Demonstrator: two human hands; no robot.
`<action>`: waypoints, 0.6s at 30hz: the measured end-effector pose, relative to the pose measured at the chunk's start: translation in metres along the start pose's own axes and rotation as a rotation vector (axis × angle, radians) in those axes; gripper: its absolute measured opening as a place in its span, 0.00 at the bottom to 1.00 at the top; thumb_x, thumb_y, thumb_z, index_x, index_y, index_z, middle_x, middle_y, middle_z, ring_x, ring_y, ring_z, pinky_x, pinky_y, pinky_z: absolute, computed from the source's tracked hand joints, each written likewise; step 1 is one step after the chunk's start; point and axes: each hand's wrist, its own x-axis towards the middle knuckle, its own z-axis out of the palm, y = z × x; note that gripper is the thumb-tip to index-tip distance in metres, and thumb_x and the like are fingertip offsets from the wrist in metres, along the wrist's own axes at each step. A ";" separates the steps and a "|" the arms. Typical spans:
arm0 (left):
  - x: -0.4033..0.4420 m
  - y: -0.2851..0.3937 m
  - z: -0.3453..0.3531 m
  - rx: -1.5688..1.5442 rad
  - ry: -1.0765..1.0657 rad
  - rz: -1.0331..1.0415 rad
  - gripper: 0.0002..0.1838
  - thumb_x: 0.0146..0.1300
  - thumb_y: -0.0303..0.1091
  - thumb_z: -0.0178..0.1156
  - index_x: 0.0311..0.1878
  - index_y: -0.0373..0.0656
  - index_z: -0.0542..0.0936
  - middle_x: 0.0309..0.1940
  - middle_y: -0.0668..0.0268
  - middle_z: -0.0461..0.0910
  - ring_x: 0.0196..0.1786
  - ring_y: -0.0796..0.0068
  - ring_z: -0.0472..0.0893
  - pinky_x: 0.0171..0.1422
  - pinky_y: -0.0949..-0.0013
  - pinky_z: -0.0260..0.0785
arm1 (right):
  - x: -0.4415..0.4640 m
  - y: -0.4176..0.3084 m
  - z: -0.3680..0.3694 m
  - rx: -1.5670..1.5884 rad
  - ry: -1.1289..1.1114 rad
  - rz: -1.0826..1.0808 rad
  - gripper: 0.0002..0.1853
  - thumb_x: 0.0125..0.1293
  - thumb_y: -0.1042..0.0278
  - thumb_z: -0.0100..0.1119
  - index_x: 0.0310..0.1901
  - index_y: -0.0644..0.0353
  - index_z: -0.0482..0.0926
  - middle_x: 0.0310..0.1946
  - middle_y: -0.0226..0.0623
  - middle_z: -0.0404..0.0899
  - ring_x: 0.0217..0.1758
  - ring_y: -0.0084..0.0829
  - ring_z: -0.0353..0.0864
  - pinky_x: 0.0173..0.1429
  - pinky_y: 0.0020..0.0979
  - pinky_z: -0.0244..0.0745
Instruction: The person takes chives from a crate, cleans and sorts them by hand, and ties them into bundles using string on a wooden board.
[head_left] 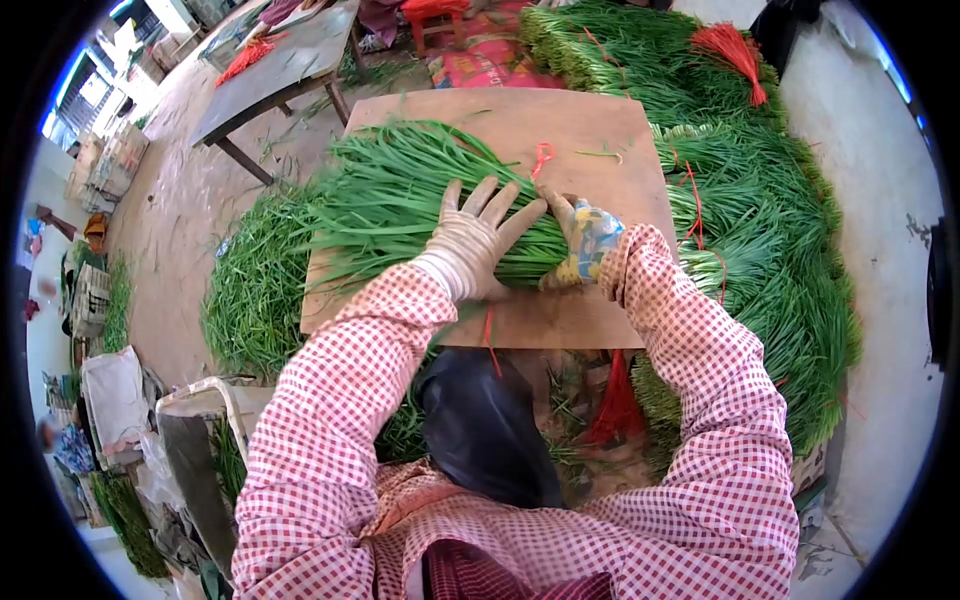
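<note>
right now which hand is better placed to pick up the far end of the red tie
Probably the right hand: its topmost fingertip looks closest to the red tie's far end, while the left hand lies spread across the green bundle.

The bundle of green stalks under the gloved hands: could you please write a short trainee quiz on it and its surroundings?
1. True or false: the left hand and right hand both touch the bundle of green stalks.
2. Which hand's glove shows blue and yellow?
A) left
B) right
C) neither
3. Fill in: the clump of thin strips lying on the stacked bundles is ____ in colour.
Key: 1 true; 2 B; 3 red.
</note>
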 end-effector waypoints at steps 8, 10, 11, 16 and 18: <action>0.012 -0.033 -0.005 0.172 -0.010 0.017 0.60 0.38 0.44 0.75 0.76 0.59 0.50 0.73 0.60 0.56 0.76 0.58 0.55 0.75 0.38 0.43 | 0.008 0.003 -0.007 0.164 -0.062 -0.034 0.62 0.37 0.55 0.79 0.73 0.57 0.49 0.64 0.54 0.66 0.65 0.53 0.69 0.69 0.40 0.66; 0.015 -0.036 0.008 0.060 0.005 0.016 0.57 0.38 0.40 0.74 0.74 0.58 0.54 0.73 0.60 0.57 0.76 0.59 0.55 0.76 0.40 0.42 | 0.003 -0.002 -0.005 0.051 -0.021 -0.001 0.63 0.37 0.54 0.79 0.74 0.58 0.48 0.64 0.55 0.65 0.66 0.52 0.68 0.69 0.40 0.66; 0.014 -0.038 0.020 -0.059 0.081 -0.001 0.55 0.37 0.39 0.73 0.73 0.58 0.56 0.72 0.61 0.58 0.75 0.59 0.56 0.77 0.42 0.41 | 0.009 0.007 0.007 0.005 0.049 -0.040 0.65 0.37 0.53 0.80 0.74 0.57 0.46 0.64 0.55 0.64 0.67 0.52 0.67 0.70 0.41 0.65; 0.009 -0.040 0.039 -0.198 0.269 0.010 0.51 0.37 0.36 0.71 0.70 0.56 0.61 0.70 0.61 0.61 0.75 0.59 0.57 0.78 0.45 0.39 | 0.004 -0.002 -0.002 -0.041 0.018 -0.024 0.65 0.37 0.51 0.80 0.74 0.56 0.46 0.65 0.57 0.63 0.66 0.54 0.67 0.70 0.40 0.65; 0.010 -0.042 0.037 -0.209 0.277 0.020 0.51 0.37 0.37 0.71 0.71 0.56 0.61 0.70 0.61 0.60 0.75 0.58 0.56 0.78 0.44 0.39 | 0.004 -0.006 -0.008 0.023 -0.060 0.003 0.64 0.38 0.52 0.80 0.74 0.54 0.47 0.68 0.58 0.59 0.69 0.52 0.65 0.70 0.40 0.64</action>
